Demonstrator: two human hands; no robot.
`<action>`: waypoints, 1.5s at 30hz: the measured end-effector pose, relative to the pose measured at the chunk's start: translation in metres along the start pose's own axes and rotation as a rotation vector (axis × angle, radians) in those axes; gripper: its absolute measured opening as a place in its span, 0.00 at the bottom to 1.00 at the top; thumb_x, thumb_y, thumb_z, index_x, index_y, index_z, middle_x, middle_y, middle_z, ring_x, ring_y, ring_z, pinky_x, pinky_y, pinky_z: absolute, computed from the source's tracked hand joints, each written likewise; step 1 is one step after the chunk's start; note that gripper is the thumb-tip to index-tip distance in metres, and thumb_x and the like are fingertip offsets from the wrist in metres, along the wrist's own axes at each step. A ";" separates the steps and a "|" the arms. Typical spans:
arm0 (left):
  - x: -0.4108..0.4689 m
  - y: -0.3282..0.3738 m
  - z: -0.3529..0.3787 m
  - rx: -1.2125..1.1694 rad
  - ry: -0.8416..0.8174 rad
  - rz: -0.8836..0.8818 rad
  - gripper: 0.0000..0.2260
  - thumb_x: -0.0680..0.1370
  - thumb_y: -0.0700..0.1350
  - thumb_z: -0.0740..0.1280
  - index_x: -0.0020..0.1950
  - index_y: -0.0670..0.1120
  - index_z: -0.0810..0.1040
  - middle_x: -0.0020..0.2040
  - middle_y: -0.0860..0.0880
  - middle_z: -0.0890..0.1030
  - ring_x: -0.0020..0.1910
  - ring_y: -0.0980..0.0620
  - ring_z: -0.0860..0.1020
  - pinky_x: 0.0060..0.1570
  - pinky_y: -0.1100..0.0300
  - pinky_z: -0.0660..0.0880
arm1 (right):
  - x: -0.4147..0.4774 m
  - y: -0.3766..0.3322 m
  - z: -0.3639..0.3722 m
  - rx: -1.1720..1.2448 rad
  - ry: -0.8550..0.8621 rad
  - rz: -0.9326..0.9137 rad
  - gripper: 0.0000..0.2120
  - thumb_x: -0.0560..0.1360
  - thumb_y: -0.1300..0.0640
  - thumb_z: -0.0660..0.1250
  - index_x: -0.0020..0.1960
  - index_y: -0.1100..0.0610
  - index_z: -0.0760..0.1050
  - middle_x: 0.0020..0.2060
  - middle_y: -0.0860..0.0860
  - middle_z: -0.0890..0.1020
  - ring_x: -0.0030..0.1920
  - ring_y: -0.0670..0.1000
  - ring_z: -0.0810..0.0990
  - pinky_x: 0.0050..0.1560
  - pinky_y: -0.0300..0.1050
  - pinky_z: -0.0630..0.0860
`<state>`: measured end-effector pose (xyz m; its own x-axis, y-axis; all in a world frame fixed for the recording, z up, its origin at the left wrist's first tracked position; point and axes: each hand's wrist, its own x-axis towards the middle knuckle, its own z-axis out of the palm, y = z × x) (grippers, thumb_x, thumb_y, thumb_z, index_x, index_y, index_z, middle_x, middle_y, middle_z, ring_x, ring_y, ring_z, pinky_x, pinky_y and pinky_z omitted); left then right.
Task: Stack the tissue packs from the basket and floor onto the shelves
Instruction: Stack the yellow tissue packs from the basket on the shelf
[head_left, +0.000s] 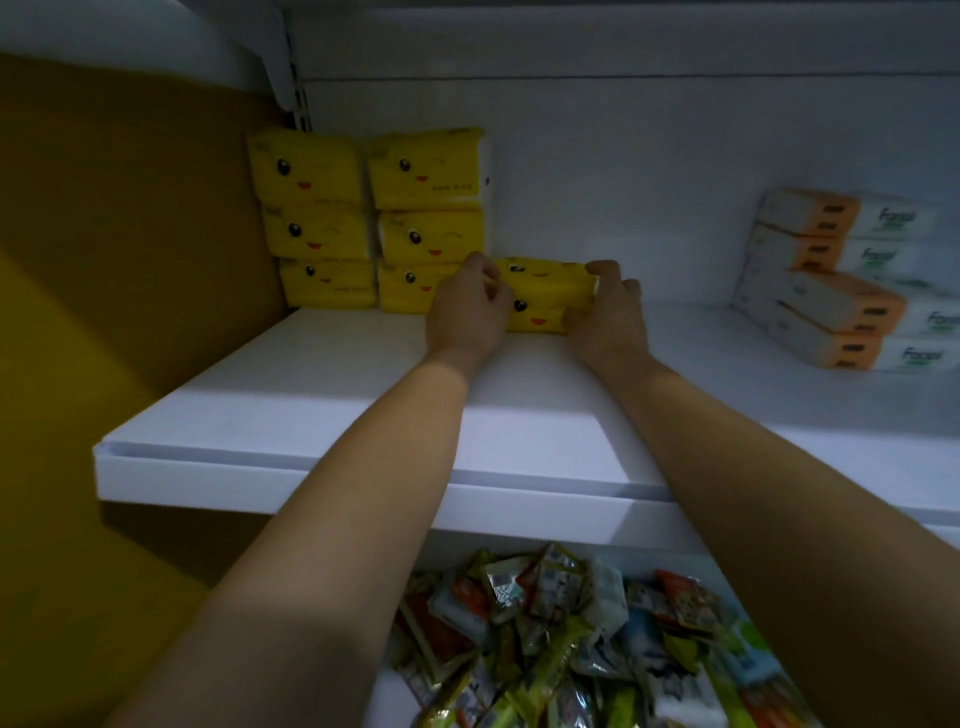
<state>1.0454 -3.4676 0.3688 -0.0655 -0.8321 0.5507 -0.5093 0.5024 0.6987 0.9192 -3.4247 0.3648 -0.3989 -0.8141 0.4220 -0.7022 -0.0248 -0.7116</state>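
Two yellow tissue packs (545, 299) with cartoon faces sit one on the other on the white shelf (322, 415), near its back wall. My left hand (467, 306) grips their left end and my right hand (605, 306) grips their right end. Just to the left stand two columns of the same yellow packs (374, 218), three high each, against the back corner. The held pair touches the right column's bottom pack.
Orange-and-white tissue packs (841, 280) are stacked at the shelf's right. A yellow side wall (104, 260) bounds the left. Below the shelf lies a heap of small coloured packets (571, 639). An upright shelf bracket (298, 78) runs up the back corner.
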 end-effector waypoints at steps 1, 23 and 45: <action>0.001 -0.001 0.001 0.020 -0.019 -0.002 0.09 0.77 0.41 0.63 0.57 0.41 0.75 0.50 0.42 0.81 0.52 0.44 0.77 0.46 0.58 0.71 | 0.000 0.000 0.001 0.003 -0.011 -0.003 0.26 0.74 0.66 0.60 0.70 0.58 0.60 0.63 0.60 0.65 0.57 0.62 0.73 0.49 0.41 0.67; -0.120 0.052 -0.108 0.657 -0.385 0.143 0.20 0.82 0.48 0.53 0.72 0.41 0.63 0.70 0.39 0.68 0.68 0.40 0.67 0.63 0.50 0.66 | -0.166 -0.051 -0.071 -0.443 -0.298 -0.376 0.25 0.80 0.50 0.56 0.75 0.53 0.56 0.75 0.53 0.58 0.72 0.56 0.61 0.69 0.47 0.58; -0.461 -0.040 -0.115 0.557 -0.700 -0.109 0.24 0.82 0.50 0.53 0.76 0.44 0.55 0.76 0.43 0.56 0.74 0.43 0.57 0.70 0.51 0.57 | -0.485 0.067 -0.033 -0.320 -0.590 -0.083 0.27 0.78 0.49 0.60 0.74 0.54 0.59 0.74 0.54 0.60 0.72 0.54 0.62 0.69 0.47 0.61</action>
<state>1.1947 -3.0769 0.1401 -0.4071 -0.9126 -0.0375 -0.8736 0.3771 0.3076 1.0460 -3.0126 0.1306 -0.0116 -0.9996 0.0260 -0.8929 -0.0014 -0.4503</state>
